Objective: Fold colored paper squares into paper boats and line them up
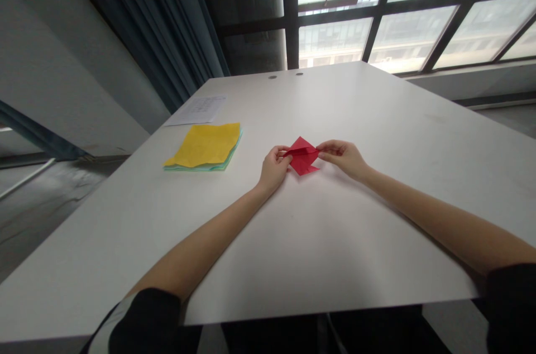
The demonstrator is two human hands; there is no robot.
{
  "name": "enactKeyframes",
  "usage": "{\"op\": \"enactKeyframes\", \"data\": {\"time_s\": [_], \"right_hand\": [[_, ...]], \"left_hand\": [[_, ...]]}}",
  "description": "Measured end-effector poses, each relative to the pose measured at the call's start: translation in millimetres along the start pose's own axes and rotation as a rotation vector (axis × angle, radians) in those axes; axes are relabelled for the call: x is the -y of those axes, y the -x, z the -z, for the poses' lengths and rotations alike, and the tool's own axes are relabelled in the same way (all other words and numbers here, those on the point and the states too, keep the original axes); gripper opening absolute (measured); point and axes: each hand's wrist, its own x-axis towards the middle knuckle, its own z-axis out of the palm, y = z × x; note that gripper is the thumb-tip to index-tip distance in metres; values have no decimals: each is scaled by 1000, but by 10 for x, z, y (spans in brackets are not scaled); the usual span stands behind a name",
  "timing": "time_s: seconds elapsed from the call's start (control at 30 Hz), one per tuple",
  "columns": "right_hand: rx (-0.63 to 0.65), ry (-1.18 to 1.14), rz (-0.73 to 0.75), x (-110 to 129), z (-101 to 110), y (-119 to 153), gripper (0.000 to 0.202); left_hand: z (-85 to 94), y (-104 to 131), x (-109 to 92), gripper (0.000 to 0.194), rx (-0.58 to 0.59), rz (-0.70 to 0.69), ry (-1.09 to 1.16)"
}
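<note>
At the frame's centre, the left hand (274, 168) and right hand (345, 158) pinch opposite corners of the red folded paper (303, 161); light, even tension should best keep its creases crisp.

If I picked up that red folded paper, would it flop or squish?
The red folded paper is probably very light, since it looks thin. Its folds may keep it fairly stiff, but the pointed lower flap sticks out and could bend easily.
</note>
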Motion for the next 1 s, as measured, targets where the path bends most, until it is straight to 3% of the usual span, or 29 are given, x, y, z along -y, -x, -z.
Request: {"op": "enactKeyframes", "data": {"time_s": [0.2,0.37,0.63,1.0], "right_hand": [[3,-16,-55,-45,21,-4,40],[-26,-15,-113,-63,26,-17,34],[19,-171,-190,-45,-7,-12,31],[-32,-50,-138,-71,3,-23,24]], "left_hand": [[38,19,43,21,2,-119,-200],[58,62,-56,21,-68,-258,-399],[22,144,-142,19,-55,-314,-339],[25,151,-129,16,-9,-320,-350]]}}
